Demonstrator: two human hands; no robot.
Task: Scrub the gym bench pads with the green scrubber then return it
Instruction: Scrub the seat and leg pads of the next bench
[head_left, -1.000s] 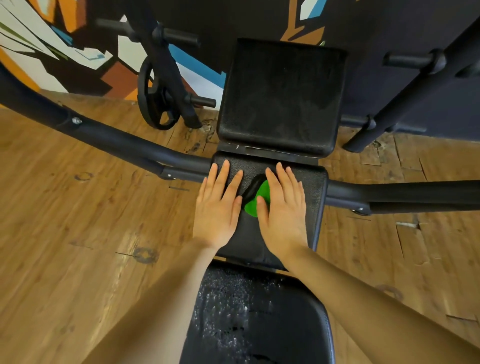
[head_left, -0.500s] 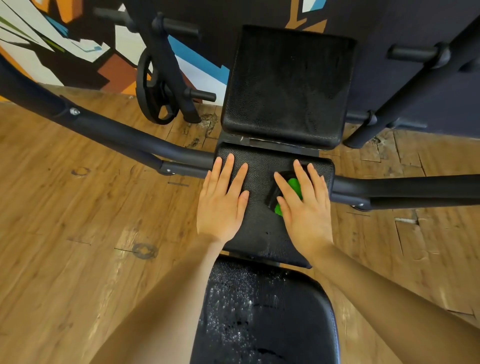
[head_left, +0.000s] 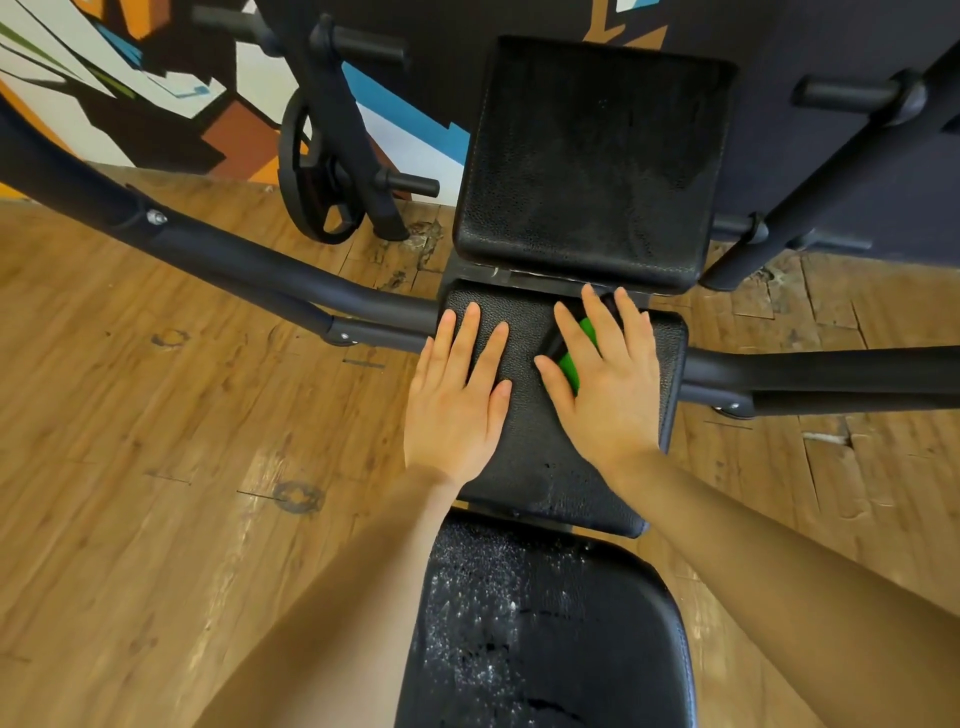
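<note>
A: What are the hands doing?

B: The right hand is lying flat over the green scrubber, fingers straight and slightly spread, pressing it onto the middle pad of the bench. The scrubber is sitting near that pad's far edge, showing only between the fingers.

A: And the other one?

B: The left hand is resting palm down on the same pad, just beside the right, fingers extended, gripping nothing.

A: Any brand or lettering showing?

B: None that can be read on the pads or the black frame bar. The wall mural is showing colour shapes only.

A: The other pads?

B: The far pad is looking dull and streaked; the near pad is carrying white flecks. A weight plate is leaning at the rack on the wood floor.
</note>
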